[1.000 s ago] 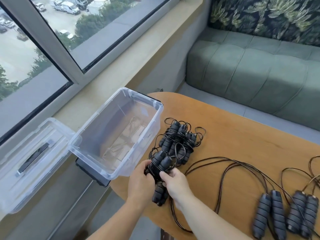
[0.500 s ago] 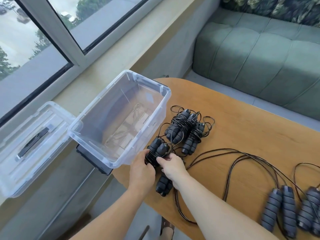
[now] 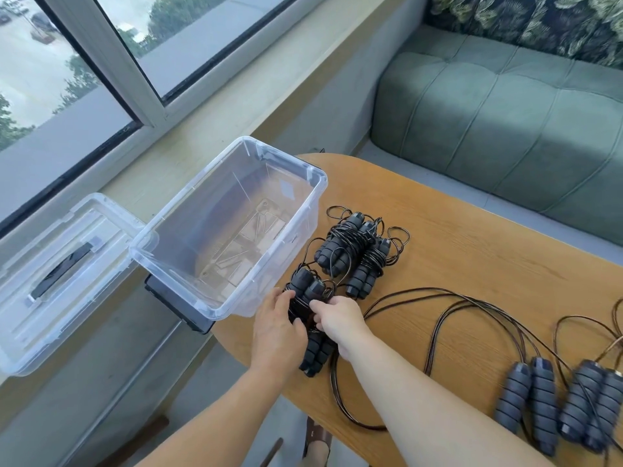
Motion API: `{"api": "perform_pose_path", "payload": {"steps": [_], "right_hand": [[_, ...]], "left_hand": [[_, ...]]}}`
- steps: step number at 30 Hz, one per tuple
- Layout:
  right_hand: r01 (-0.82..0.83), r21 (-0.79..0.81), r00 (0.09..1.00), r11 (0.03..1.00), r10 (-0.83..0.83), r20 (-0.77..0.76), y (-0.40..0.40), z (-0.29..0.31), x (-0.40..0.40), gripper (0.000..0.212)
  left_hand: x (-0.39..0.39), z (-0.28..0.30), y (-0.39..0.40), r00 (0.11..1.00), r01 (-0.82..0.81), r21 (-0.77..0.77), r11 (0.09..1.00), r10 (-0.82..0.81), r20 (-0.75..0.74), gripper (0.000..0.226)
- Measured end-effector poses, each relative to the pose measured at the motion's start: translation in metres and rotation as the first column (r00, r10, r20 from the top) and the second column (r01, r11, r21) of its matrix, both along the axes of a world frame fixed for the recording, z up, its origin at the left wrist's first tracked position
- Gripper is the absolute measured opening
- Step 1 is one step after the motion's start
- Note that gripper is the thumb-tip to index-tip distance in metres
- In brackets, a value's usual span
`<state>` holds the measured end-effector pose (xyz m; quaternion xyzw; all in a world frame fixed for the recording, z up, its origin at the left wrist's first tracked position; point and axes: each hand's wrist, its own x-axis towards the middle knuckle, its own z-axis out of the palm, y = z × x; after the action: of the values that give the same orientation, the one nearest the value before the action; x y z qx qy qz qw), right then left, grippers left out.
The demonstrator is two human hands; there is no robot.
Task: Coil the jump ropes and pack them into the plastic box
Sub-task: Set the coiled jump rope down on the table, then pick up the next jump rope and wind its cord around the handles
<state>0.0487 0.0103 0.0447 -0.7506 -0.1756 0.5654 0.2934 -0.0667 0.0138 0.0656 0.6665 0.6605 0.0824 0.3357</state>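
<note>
So the setup is a rounded wooden desk [image 3: 488, 264] sitting next to a green tufted sofa [image 3: 505, 112] with a dark leafy-print back cushion [image 3: 539, 25] along the top. Off to the left there's a big window [image 3: 84, 45] with a pale frame and a wide beige sill [image 3: 219, 106] under it, and outside you can make out trees and some parked cars.

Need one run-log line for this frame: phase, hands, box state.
phase: coiling rope | left hand: grips rope bundle | right hand: pinches its cord | plastic box: open, no ropes inside | lid: off, beside box
</note>
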Motion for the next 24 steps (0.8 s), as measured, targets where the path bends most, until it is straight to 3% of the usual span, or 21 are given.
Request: {"api": "perform_pose_path", "payload": {"steps": [4, 8, 18, 24], "right_hand": [[0.056, -0.015, 0.997, 0.998, -0.057, -0.055, -0.003, 0.005, 0.009, 0.028], [0.091, -0.017, 0.992, 0.996, -0.092, -0.083, -0.008, 0.015, 0.021, 0.029], [0.332, 0.094, 0.943, 0.939, -0.334, 0.004, -0.081, 0.05, 0.121, 0.028], [0.422, 0.031, 0.876, 0.906, -0.417, 0.244, -0.173, 0.037, 0.201, 0.031]], "left_hand": [[0.011, 0.006, -0.001, 1.0, 0.015, 0.1, 0.995, -0.014, -0.012, 0.038], [0.028, 0.014, -0.003, 1.0, 0.018, 0.106, 0.994, -0.02, 0.022, 0.01], [0.141, 0.044, -0.046, 0.951, 0.285, 0.01, 0.959, -0.284, 0.127, 0.031], [0.216, 0.028, -0.093, 0.905, 0.424, -0.255, 0.869, -0.393, 0.164, 0.028]]}}
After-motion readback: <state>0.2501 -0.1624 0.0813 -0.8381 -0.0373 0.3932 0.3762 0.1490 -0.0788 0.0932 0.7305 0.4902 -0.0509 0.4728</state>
